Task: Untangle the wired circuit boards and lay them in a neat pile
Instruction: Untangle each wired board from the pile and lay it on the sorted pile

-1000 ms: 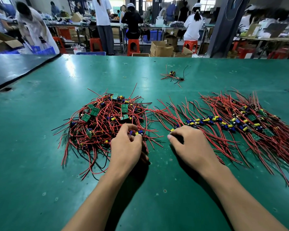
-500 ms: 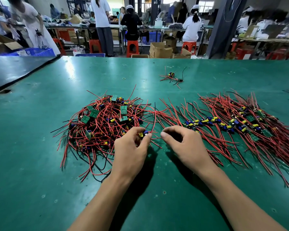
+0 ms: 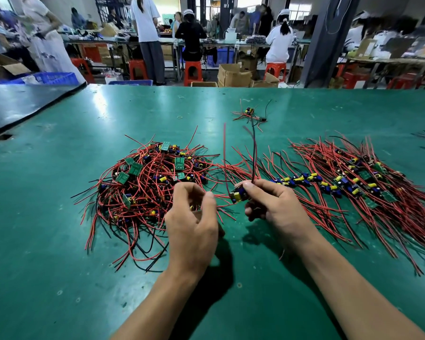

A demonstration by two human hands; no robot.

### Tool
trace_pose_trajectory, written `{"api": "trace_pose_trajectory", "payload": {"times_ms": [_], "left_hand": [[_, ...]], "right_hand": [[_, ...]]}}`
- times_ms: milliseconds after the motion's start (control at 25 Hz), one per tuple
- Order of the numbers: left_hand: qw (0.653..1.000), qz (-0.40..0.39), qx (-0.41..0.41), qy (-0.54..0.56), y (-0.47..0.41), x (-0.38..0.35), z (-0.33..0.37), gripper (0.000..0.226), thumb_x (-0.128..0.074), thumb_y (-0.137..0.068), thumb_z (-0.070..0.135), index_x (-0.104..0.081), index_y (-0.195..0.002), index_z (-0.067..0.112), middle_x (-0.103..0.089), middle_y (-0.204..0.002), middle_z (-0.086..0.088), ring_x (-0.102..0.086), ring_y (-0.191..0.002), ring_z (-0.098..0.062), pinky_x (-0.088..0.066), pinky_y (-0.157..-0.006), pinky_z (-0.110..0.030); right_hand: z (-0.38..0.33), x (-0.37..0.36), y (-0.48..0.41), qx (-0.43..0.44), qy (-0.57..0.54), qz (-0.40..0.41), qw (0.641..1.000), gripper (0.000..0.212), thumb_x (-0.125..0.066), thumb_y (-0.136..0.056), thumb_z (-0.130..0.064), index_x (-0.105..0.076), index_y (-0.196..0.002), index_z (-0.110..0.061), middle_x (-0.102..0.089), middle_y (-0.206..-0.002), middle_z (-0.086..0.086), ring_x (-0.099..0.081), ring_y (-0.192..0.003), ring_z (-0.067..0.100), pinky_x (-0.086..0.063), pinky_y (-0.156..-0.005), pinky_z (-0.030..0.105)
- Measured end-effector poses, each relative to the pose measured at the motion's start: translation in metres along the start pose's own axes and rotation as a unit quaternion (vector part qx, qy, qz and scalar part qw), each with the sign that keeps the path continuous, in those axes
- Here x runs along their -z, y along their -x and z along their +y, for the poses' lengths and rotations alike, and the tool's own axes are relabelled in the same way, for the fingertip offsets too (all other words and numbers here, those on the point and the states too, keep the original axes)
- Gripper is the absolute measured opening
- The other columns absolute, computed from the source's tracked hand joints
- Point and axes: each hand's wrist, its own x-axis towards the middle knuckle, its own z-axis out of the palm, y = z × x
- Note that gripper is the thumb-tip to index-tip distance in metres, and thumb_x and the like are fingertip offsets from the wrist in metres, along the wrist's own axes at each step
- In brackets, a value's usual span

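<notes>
Pinched in right hand [image 3: 268,204]: board [image 3: 238,194], held up to free wires [image 3: 253,153] above grip from tangle [image 3: 147,182] leftward; neat pile [image 3: 353,185] rightward. Left hand [image 3: 192,222] curled beside, hold uncertain.

The single head-worn wide-angle camera looks forward and down, close over the green table [image 3: 59,217].

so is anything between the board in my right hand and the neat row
Nothing visible blocks it. The right hand holds the board just left of the neat row; only that row's own wire ends lie between.
</notes>
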Motion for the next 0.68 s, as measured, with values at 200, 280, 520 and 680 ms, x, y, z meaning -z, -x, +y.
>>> {"api": "trace_pose_trajectory", "payload": {"times_ms": [200, 280, 520, 680], "left_hand": [[0.936, -0.006, 0.256, 0.242, -0.006, 0.001, 0.005, 0.009, -0.042, -0.103, 0.016, -0.041, -0.096, 0.011, -0.062, -0.079, -0.017, -0.058, -0.042, -0.03, -0.045, -0.037, -0.029], [0.92, 0.011, 0.28, 0.274, -0.009, 0.001, 0.006, 0.006, -0.037, -0.105, 0.018, -0.04, -0.102, 0.013, -0.067, -0.094, -0.021, -0.062, -0.046, -0.033, -0.05, -0.04, -0.031], [0.896, -0.033, 0.327, 0.3, -0.01, 0.0, 0.003, 0.02, -0.045, -0.103, 0.021, -0.055, -0.104, 0.004, -0.067, -0.077, -0.017, -0.062, -0.045, -0.026, -0.051, -0.041, -0.028], [0.859, -0.186, 0.369, 0.302, -0.001, -0.009, 0.007, 0.032, -0.064, -0.088, 0.034, -0.062, -0.094, 0.003, -0.066, -0.067, -0.013, -0.061, -0.043, -0.024, -0.05, -0.039, -0.025]], "right_hand": [[-0.001, 0.002, 0.002, 0.0, -0.045, -0.06, 0.997, 0.023, -0.07, -0.081, -0.032, -0.077, -0.085, -0.01, -0.069, -0.078, 0.005, -0.05, -0.053, 0.012, -0.041, -0.051, 0.02], [-0.003, 0.0, 0.001, -0.015, -0.126, -0.045, 0.991, 0.017, -0.069, -0.081, -0.027, -0.075, -0.081, -0.011, -0.066, -0.074, 0.003, -0.048, -0.05, 0.011, -0.04, -0.049, 0.021], [-0.005, 0.008, -0.001, -0.022, -0.166, -0.026, 0.985, 0.015, -0.067, -0.081, -0.028, -0.072, -0.079, -0.015, -0.063, -0.071, 0.001, -0.044, -0.05, 0.009, -0.036, -0.051, 0.022], [0.005, 0.003, 0.005, -0.012, 0.039, -0.108, 0.993, 0.019, -0.068, -0.082, -0.036, -0.076, -0.077, -0.019, -0.062, -0.066, -0.001, -0.049, -0.054, 0.007, -0.037, -0.05, 0.019]]}}
